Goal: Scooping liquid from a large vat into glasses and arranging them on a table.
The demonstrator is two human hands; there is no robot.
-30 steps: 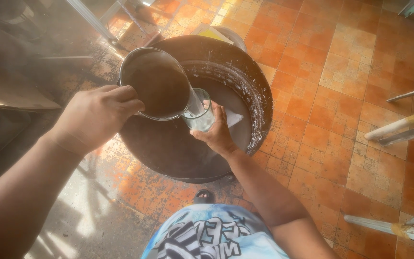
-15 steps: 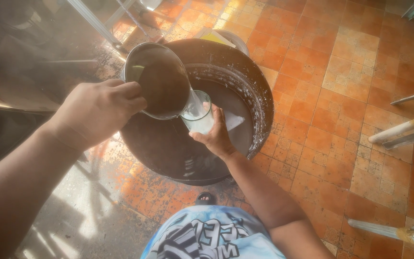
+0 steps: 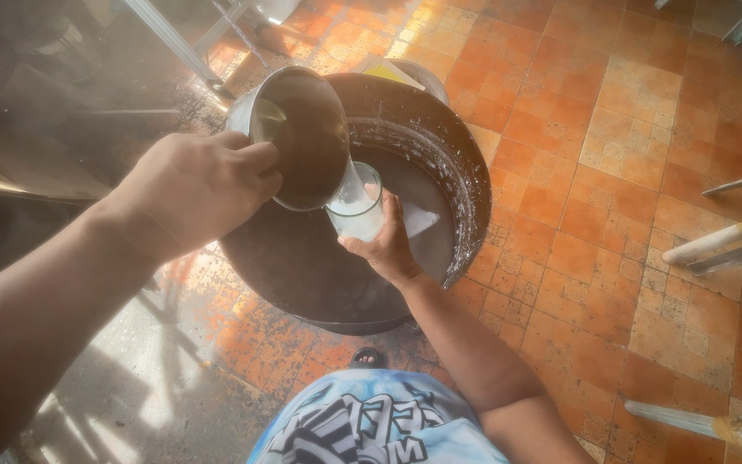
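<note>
Left hand [image 3: 195, 189] closed around the rim of a metal pot [image 3: 302, 137], tilted steeply, lip touching the top of a clear glass [image 3: 356, 202]. Right hand [image 3: 386, 245] grips the glass from below, fingers wrapped round its base; the glass holds whitish liquid and is upright. Both are held over a large dark round pan [image 3: 465, 198] with white residue on its inner wall, sitting on the orange tiled floor [image 3: 629, 155]. Pale poles [image 3: 723, 241] lie at right.

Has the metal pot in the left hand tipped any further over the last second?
Yes. Against the big dark basin, the metal pot in the left hand has tilted steeper toward the glass held by the right hand.
</note>
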